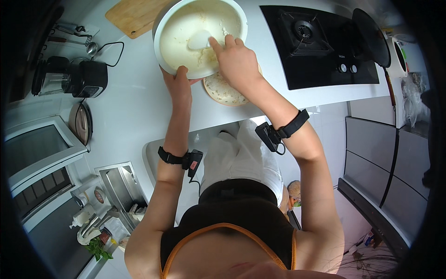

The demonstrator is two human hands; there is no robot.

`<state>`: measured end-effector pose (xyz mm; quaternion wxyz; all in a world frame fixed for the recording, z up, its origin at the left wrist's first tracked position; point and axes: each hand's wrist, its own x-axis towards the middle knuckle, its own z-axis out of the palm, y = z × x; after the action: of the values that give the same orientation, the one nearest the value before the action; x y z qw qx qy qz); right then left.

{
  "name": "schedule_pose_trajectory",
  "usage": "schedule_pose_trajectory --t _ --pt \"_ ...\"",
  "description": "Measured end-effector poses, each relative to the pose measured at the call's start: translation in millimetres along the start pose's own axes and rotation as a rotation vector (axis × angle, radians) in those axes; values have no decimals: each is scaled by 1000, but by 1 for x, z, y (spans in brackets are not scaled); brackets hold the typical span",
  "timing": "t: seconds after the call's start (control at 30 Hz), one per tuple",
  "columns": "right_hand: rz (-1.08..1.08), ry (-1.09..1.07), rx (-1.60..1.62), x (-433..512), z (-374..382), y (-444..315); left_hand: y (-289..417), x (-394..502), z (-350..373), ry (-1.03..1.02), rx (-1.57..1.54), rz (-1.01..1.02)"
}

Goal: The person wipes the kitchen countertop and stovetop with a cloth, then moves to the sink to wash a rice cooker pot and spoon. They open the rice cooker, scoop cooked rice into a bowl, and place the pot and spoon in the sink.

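A deep cream-lined pot (174, 31) is tilted towards me above the counter, with bits of cooked rice (207, 57) stuck to its inside. My left hand (178, 82) grips its near left rim, the thumb over the edge and the fingers hidden beneath. Inside the pot, my right hand (238, 64) holds a white rice paddle (199, 40) by its handle, which the fingers mostly cover. Partly under the pot and my right wrist lies an orange-rimmed plate (223, 103) bearing what looks like rice.
To the right is a black gas hob (313, 75) with a dark pan (371, 38) at its far side. A wooden board (134, 17) lies behind the pot. Leftwards stand a blender (89, 78) and hanging utensils (91, 48). The sink (122, 181) is lower left.
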<state>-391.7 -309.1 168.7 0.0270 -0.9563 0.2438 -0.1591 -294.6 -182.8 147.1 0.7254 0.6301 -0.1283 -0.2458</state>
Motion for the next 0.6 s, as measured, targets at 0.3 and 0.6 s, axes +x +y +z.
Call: schedule_pose_trajectory --t 0.3,0.6 --pt "-175 30 305 9 -6 -8 0 1 -7 -51 -52 -48" --pt "-138 110 354 6 -19 -8 -2 5 -24 -53 -89 -45"
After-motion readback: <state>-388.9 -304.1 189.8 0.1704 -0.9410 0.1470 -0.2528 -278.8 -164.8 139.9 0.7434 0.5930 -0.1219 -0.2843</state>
